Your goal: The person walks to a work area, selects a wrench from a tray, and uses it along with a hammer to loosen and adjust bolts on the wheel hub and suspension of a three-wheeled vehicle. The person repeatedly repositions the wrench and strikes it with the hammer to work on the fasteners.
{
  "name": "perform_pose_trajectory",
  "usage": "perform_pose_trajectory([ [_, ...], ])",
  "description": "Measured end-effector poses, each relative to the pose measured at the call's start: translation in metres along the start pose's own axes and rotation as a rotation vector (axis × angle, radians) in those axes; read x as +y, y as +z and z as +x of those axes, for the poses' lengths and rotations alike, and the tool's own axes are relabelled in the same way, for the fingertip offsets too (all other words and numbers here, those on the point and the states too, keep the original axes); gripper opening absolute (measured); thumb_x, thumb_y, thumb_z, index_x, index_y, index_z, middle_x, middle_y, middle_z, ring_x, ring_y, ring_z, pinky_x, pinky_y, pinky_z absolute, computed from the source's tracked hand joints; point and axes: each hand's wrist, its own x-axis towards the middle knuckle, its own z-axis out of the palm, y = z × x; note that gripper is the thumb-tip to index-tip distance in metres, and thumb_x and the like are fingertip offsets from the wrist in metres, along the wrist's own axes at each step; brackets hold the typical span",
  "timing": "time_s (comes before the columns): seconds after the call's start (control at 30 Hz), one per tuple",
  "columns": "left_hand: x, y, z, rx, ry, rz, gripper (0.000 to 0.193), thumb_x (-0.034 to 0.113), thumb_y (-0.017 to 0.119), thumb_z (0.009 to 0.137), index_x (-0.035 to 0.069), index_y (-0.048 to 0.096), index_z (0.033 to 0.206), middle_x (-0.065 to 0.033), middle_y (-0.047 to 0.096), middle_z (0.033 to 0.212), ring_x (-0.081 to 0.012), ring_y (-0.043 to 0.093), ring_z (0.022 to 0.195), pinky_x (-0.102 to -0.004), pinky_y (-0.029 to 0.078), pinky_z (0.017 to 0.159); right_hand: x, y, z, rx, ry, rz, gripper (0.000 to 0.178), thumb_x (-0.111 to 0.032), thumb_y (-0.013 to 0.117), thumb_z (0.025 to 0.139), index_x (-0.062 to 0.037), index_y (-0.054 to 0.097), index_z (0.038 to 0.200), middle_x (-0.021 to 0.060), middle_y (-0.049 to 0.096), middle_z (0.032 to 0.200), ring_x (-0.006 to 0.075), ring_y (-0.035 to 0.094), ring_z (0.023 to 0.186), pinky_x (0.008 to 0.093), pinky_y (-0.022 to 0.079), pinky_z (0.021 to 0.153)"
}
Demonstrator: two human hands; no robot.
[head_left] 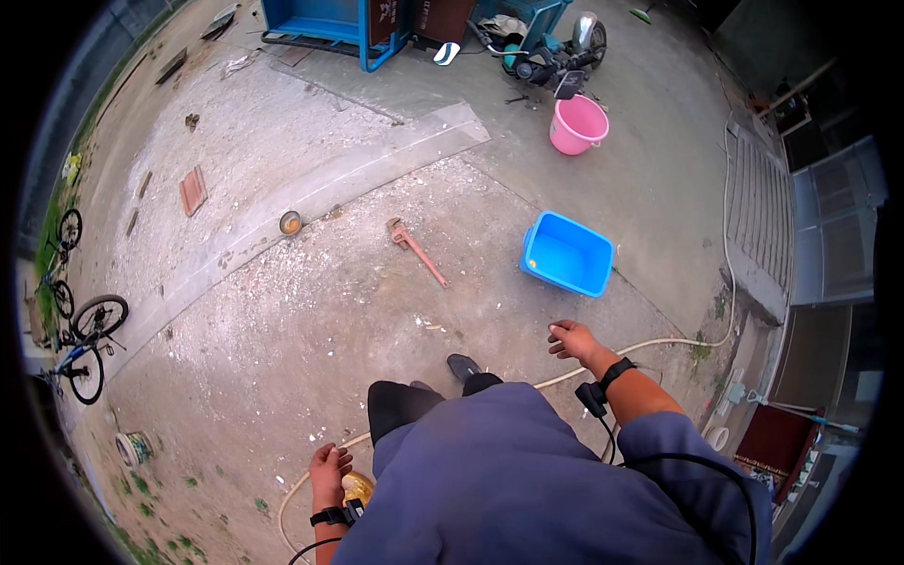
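My right hand [573, 341] hangs in the air with loosely bent fingers and nothing in it. The closest thing to it is a blue plastic tub [568, 254], which stands just ahead on the concrete. Low at my left side, my left hand [330, 466] is also bare, its fingers slightly curled and apart. Beside that hand shows part of a shiny yellow object [358, 488], mostly covered by my clothing. A reddish pipe wrench [419, 254] lies on the ground ahead of my feet, left of the tub.
A pale hose [659, 341] curves behind my legs and along the right. Farther off are a pink bucket [578, 125], a blue motor tricycle [537, 56], a small round tin [290, 223] and a red brick slab [192, 191]. Bicycles [92, 344] stand at the left.
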Motion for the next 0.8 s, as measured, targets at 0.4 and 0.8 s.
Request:
perform_pose_trajectory([
  [0.4,0.212,0.104,0.143,-0.358,0.144,0.536,0.031,0.017,0.053,0.098,0.0,0.053,0.124,-0.0128,0.067,0.105,-0.0215,0.068,0.087,-0.0319,0.056,0.071,0.079,0.041,-0.079,0.3,0.103,0.559,0.041,-0.034,0.055,0.098,-0.007,0.056,0.13,0.0108,0.066,0.114,0.0229,0.069,0.092,0.0347,0.055,0.076],
  [0.8,0.276,0.37,0.106,-0.742,0.366,0.999,0.035,0.018,0.056,0.096,-0.001,0.052,0.126,-0.0131,0.068,0.105,-0.0209,0.068,0.087,-0.0313,0.055,0.07,0.235,0.076,-0.146,0.515,0.234,1.056,0.042,-0.034,0.058,0.097,-0.0064,0.056,0.129,0.0103,0.065,0.11,0.0227,0.068,0.09,0.0347,0.053,0.074],
])
